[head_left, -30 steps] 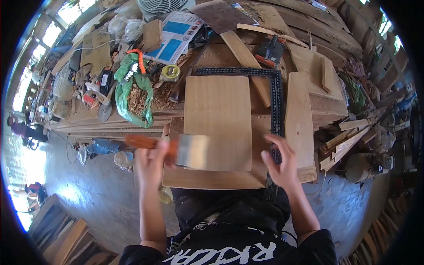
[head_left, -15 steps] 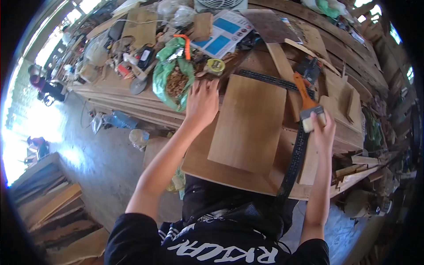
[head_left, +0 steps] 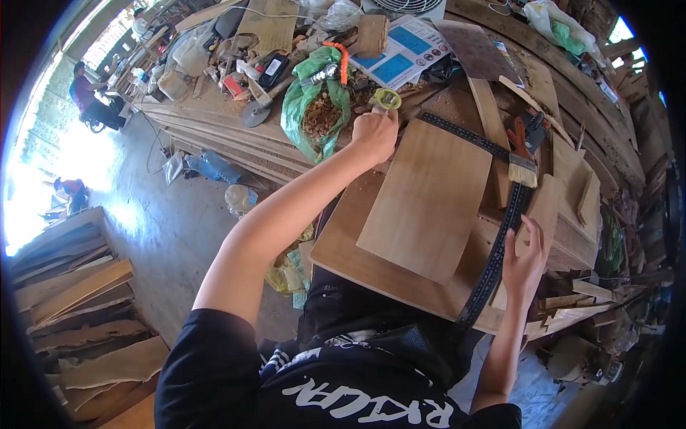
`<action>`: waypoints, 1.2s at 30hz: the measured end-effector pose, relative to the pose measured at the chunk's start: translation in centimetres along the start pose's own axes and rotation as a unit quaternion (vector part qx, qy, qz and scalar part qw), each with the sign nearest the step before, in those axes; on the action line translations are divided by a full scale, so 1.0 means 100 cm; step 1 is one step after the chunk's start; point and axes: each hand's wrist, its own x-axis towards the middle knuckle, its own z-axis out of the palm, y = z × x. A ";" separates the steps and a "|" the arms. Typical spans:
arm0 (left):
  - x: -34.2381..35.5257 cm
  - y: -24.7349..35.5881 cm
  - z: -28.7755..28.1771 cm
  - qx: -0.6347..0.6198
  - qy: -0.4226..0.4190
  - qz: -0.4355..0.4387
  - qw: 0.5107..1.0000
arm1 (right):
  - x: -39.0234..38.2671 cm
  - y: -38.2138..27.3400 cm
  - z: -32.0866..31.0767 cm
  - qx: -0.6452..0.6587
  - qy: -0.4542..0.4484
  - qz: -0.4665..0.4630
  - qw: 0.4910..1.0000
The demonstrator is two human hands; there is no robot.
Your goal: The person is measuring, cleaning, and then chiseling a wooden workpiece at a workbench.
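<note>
Left hand (head_left: 374,133) fisted at the tape (head_left: 386,98), right fingers (head_left: 530,239) spread on the square (head_left: 493,250): both stiff, light, easily edge-gripped.

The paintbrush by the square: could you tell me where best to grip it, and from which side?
Grip the paintbrush by its orange handle, coming from the far end. It lies flat, bristles toward the person, handle pointing away. The right hand rests on the black square nearer in; the left hand is across the board by the yellow tape measure.
</note>
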 end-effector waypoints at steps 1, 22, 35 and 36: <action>0.001 -0.002 -0.003 0.002 -0.005 -0.003 1.000 | -0.005 -0.001 -0.001 0.004 0.002 -0.005 1.000; -0.253 0.081 -0.047 -0.599 -0.029 -0.107 0.793 | -0.052 -0.076 0.044 0.494 -0.179 0.146 0.838; -0.236 0.102 -0.048 -0.456 0.010 0.112 0.883 | -0.081 -0.068 0.040 0.590 -0.217 0.256 0.735; -0.220 0.091 -0.046 -0.415 0.032 0.114 0.902 | -0.083 -0.065 0.035 0.576 -0.210 0.250 0.749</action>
